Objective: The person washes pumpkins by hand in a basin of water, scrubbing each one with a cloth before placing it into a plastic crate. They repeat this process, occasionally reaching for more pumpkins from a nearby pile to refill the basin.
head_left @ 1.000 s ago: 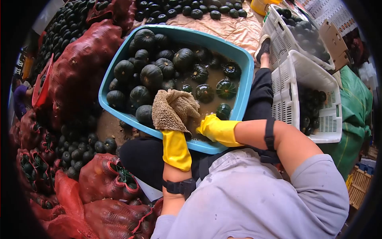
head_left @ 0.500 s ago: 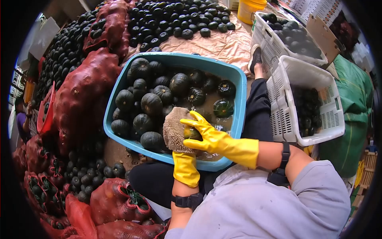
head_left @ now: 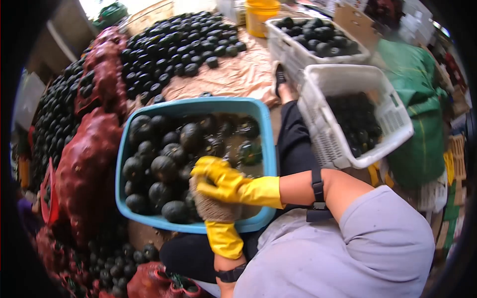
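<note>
My right hand (head_left: 218, 181), in a yellow rubber glove, lies over a brown fuzzy cloth (head_left: 216, 206) with its fingers curled; what is between them is hidden. The cloth covers the fingers of my left hand (head_left: 223, 239), and only the yellow cuff and wrist part show below it. Both hands are together above the front right part of a blue tub (head_left: 271, 149). Dark green squashes (head_left: 164, 169) fill the tub's left side, and a few sit in murky water (head_left: 233, 149) at the right.
White crates (head_left: 318, 144) holding dark squashes stand at the right, by a green sack (head_left: 417, 119). Red net sacks (head_left: 89, 164) line the left. Squashes (head_left: 174, 49) are heaped on a tan sheet (head_left: 223, 79) behind the tub, near a yellow bucket (head_left: 262, 17).
The view has shifted, so the tub appears lower and farther left. My right hand's spread fingers have curled in over the cloth, and the squash seen between my hands no longer shows.
</note>
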